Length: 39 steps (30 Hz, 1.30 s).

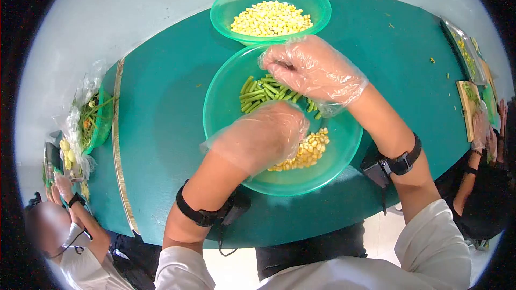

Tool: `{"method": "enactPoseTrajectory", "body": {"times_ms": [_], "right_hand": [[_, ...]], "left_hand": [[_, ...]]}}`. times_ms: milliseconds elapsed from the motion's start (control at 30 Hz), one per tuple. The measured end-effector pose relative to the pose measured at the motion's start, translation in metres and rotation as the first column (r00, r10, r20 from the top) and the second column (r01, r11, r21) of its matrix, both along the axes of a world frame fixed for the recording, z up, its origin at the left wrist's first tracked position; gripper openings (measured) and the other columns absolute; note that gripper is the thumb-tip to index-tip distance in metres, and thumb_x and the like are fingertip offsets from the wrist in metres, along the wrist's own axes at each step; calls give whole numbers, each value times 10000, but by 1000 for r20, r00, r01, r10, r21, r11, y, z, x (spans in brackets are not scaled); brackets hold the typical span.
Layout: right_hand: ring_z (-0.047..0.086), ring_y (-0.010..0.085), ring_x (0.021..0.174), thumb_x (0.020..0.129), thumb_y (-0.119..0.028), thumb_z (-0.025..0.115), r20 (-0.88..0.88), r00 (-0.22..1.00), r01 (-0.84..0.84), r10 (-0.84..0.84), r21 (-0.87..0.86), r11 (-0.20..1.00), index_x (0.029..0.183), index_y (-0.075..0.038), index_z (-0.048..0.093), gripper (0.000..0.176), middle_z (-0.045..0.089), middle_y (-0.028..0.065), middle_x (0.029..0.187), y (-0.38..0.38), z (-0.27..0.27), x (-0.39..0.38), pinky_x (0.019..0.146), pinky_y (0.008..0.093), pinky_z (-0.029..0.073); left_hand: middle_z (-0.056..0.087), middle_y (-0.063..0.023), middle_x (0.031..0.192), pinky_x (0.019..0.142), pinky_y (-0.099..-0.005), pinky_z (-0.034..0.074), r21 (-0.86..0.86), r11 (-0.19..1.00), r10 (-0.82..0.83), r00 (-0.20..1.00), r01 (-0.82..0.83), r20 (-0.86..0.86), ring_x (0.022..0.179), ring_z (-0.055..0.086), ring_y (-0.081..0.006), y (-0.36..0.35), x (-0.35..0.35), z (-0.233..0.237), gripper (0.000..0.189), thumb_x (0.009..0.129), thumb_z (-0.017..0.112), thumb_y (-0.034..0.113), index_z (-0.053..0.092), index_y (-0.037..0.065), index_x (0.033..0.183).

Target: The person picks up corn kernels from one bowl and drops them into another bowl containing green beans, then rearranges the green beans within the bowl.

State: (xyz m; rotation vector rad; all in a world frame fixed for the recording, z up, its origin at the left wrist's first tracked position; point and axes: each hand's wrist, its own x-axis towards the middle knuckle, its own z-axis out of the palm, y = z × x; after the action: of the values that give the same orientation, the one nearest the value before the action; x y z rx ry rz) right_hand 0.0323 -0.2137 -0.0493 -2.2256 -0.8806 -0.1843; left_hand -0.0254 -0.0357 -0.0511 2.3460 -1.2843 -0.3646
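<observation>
A large green translucent bowl (215, 96) holds cut green beans (258, 95) at its far side and yellow corn kernels (307, 151) at its near side. My left hand (269, 131), in a clear plastic glove, is inside the bowl beside the corn. Its fingers curl downward, mostly hidden beneath the back of the hand. Over the bowl's far right part is my right hand (317, 72), also gloved, with fingers pinched together. Whatever either hand holds is hidden. Just behind stands a second green bowl (322, 13) with pale corn kernels (273, 18).
The green table (172, 96) has a pale edge strip on the left. Beyond that strip, a green basket (105, 123) holds vegetable scraps. At right are a cutting board (463, 108) and a tray (459, 48). Other people work at both sides.
</observation>
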Motion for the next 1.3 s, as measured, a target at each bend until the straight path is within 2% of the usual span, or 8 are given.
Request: {"method": "enactPoseTrajectory", "body": {"times_ms": [133, 400, 467, 633, 767, 967, 1167, 1300], "right_hand": [[677, 418, 836, 912, -214, 591, -4, 1000, -5, 5, 1, 1000, 959, -53, 720, 211, 695, 215, 875, 0, 2, -1, 792, 496, 542], [601, 145, 710, 962, -145, 620, -133, 990, 65, -46, 136, 989, 1047, -17, 697, 172, 672, 82, 800, -3, 4, -2, 702, 309, 516], [575, 101, 703, 970, -148, 621, -163, 981, 134, -104, 187, 973, 1050, -14, 701, 175, 658, 59, 785, -4, 6, -1, 683, 287, 503], [574, 150, 652, 952, -143, 602, -179, 953, 293, -244, 346, 891, 1008, -9, 697, 174, 632, 110, 745, -4, 10, 1, 647, 325, 498], [561, 145, 639, 927, -121, 614, -193, 971, 214, -143, 417, 884, 1027, -24, 698, 162, 623, 103, 728, -1, 11, -1, 635, 324, 495], [620, 82, 814, 961, -134, 697, -76, 997, 51, -23, 379, 924, 1084, -47, 690, 151, 655, 25, 916, -1, 12, -3, 715, 269, 538], [624, 107, 796, 924, -155, 727, -280, 957, 91, 77, 541, 836, 1024, -26, 688, 168, 666, 45, 839, -3, 8, 0, 727, 289, 538], [618, 101, 796, 925, -145, 731, -215, 976, 91, 13, 465, 881, 994, -26, 677, 149, 660, 40, 849, -4, 9, 0, 736, 288, 540]], "left_hand": [[669, -188, 784, 737, -453, 535, -21, 1000, 3, 997, -5, -71, 779, 674, -385, 1, 5, -8, 102, 743, 716, 96, 675, 50, 823], [697, -136, 792, 734, -375, 554, -301, 953, -28, 978, -37, -209, 745, 688, -267, 3, 21, 7, 79, 832, 725, 75, 704, 38, 899], [709, -88, 816, 760, -335, 552, -269, 929, 169, 938, -254, -302, 773, 677, -196, 5, 23, 25, 75, 865, 731, 74, 706, 36, 925], [703, 15, 911, 807, -263, 536, -345, 685, 433, 739, -642, -515, 865, 653, -99, 12, 43, 29, 89, 896, 754, 91, 718, 40, 960], [717, -24, 909, 795, -259, 529, -482, 423, 395, 635, -767, -664, 865, 650, -96, 15, 52, 26, 139, 879, 772, 79, 723, 13, 991], [742, -44, 953, 821, -269, 549, -492, 433, 364, 646, -755, -671, 884, 677, -105, 18, 60, 14, 139, 888, 760, 62, 724, 12, 1013], [754, -53, 943, 822, -267, 552, -504, 479, 391, 688, -719, -611, 878, 684, -106, 16, 56, 18, 143, 892, 770, 80, 753, -3, 1008], [757, -48, 926, 812, -260, 543, -498, 511, 435, 711, -700, -553, 870, 669, -87, 14, 52, 22, 137, 904, 763, 89, 769, -6, 1001]]}}
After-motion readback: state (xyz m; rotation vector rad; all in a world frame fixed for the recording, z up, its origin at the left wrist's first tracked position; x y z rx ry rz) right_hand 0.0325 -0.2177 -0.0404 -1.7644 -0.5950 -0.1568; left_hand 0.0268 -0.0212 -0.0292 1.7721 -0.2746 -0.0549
